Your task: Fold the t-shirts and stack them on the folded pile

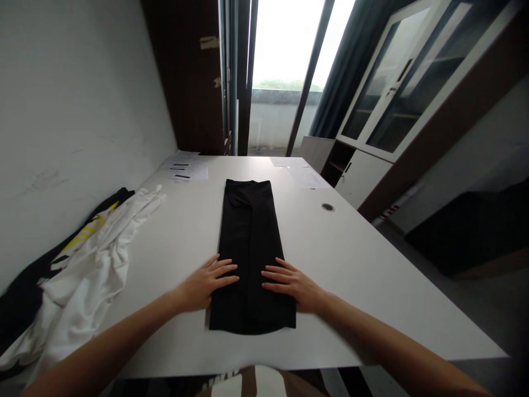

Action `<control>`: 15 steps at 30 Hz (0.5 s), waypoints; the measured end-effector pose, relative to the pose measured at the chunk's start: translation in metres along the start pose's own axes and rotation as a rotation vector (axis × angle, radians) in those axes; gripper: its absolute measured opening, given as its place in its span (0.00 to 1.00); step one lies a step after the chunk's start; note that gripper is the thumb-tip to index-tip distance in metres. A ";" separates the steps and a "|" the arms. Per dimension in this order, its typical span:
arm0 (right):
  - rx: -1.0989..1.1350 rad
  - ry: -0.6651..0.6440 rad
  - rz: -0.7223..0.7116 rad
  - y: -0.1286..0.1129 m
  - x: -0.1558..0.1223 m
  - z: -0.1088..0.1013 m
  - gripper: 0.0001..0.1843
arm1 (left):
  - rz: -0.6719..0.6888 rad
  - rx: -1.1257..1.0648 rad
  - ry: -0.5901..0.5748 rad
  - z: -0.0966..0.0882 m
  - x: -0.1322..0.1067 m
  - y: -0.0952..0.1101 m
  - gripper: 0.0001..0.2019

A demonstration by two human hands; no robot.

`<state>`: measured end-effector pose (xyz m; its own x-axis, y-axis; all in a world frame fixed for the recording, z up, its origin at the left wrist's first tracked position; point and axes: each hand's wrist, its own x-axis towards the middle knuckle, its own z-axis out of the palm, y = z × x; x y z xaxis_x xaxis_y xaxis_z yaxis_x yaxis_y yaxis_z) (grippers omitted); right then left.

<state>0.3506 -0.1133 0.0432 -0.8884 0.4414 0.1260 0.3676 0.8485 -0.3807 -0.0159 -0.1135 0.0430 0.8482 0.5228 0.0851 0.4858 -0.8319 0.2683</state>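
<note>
- White and smooth, the table (355, 270) spreads across the middle and lower frame; I judge its level top a good base for pressing cloth flat, though so slick a face may let the fabric slide if I push hard.
- A crumpled white cloth (105, 267) lies along the left side of the frame, with a dark garment (25, 292) bearing a yellow print beside it; both are well apart from my work, so my left elbow needs only modest care.
- The black garment (235, 242) lies at the centre of the frame, folded into a long narrow shape, with a layer's edge running down its length. Its near hem bows slightly, so I would ease that straight with light strokes, from the middle outward.
- My left hand (204, 284) and right hand (293, 284) are apart, one at each long side, fingers spread over the fabric and gripping nothing. Even pressure from both should stop the layers skewing.
- Loose papers (185, 168) lie at the upper left of the tabletop, with more sheets (306, 176) at the upper right; neither touches the fabric.
- Smallest is the round cable hole (328, 207), right of centre, well beyond my fingers.
</note>
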 end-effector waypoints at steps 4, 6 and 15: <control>0.165 0.011 0.053 -0.008 0.000 -0.008 0.31 | 0.057 -0.025 -0.034 -0.008 -0.006 -0.001 0.45; 0.243 -0.008 0.065 -0.019 0.001 -0.013 0.31 | 0.077 -0.046 -0.080 -0.013 -0.013 0.005 0.46; 0.890 0.003 0.312 -0.076 -0.015 -0.010 0.25 | -0.127 -0.526 -0.192 -0.067 -0.060 0.061 0.19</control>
<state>0.3389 -0.1818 0.0790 -0.7841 0.6128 -0.0983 0.2428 0.1571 -0.9573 -0.0517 -0.1833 0.1185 0.8374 0.5280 -0.1416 0.4572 -0.5344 0.7109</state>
